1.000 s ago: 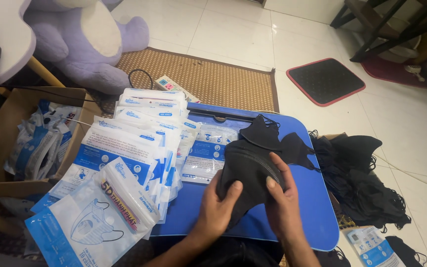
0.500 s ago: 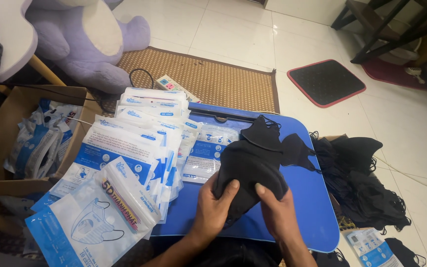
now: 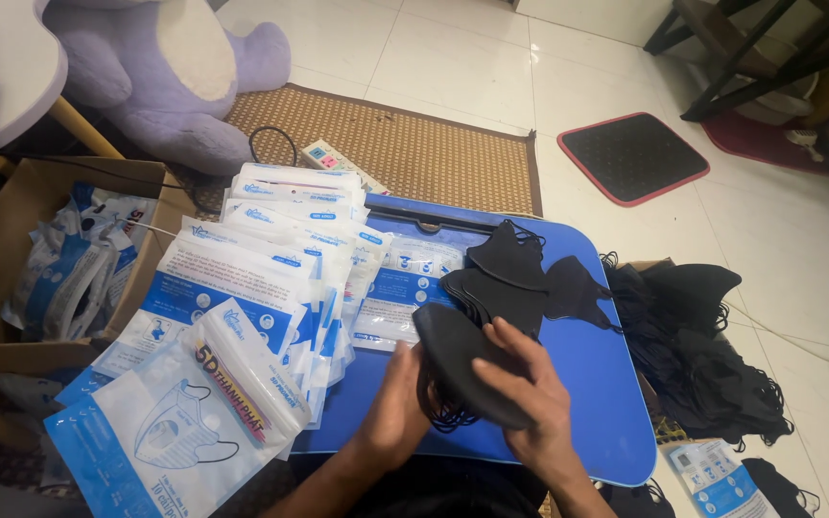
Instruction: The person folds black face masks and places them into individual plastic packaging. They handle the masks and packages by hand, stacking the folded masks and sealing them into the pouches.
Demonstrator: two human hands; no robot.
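— So where do we stand with the packing?
— Partway, we judge. Our right hand (image 3: 528, 403) has its fingers curled over a stack of black masks (image 3: 467, 369), gripping it from the top; our left hand (image 3: 397, 408) lies against the stack's near side with fingers fairly straight, steadying it. We hold it low over the near part of the blue tray table (image 3: 597, 384).
— What's done, what's left?
— Filled blue-and-white pouches (image 3: 271, 278) are piled at the left, so a good share looks finished. More loose masks (image 3: 515, 273) lie on the table, and a heap of black masks (image 3: 702, 355) waits to the right.
— Which way does the stack run?
— Its long axis slants from upper left to lower right, the pointed end toward the pouches, ear loops dangling beneath.
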